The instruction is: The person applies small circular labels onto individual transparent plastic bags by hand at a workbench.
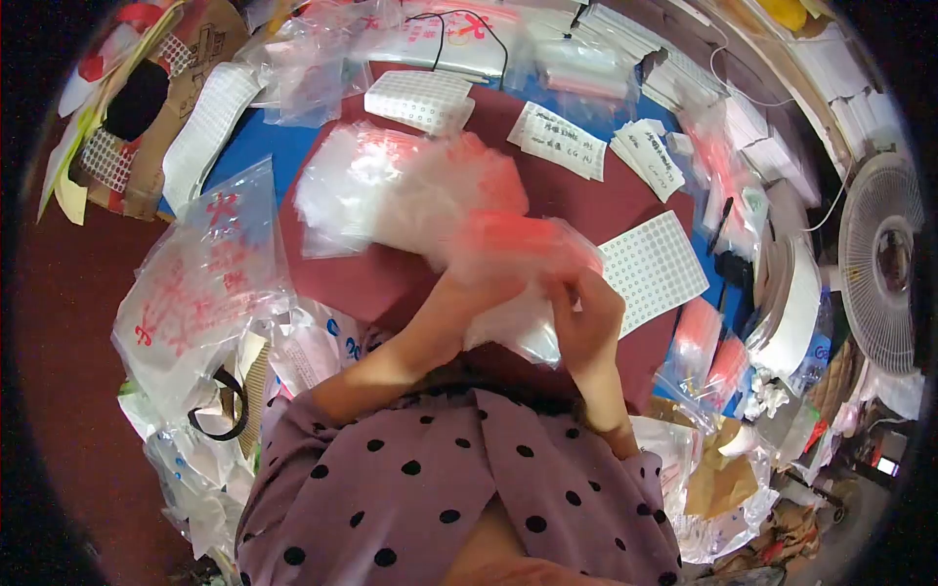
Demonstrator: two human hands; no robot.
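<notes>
A small stack of clear plastic bags with a red band along the top (532, 332) is held close to my body. My left hand (479, 293) grips it from the left, its fingers partly blurred and covered by the plastic. At the right corner, my right hand (591, 308) is closed, thumb and fingertips pinching the bags' edge. Beyond my hands, a loose pile of similar red-topped bags (362, 190) lies on the dark red board. Beside my right hand is a white sheet of small round stickers (657, 272).
Handwritten paper slips (557, 140) and a folded sticker sheet (415, 98) lie at the board's far side. A large clear bag with red print (210, 283) is at left. An electric fan (889, 259) and bundled red-topped bags (696, 332) stand right.
</notes>
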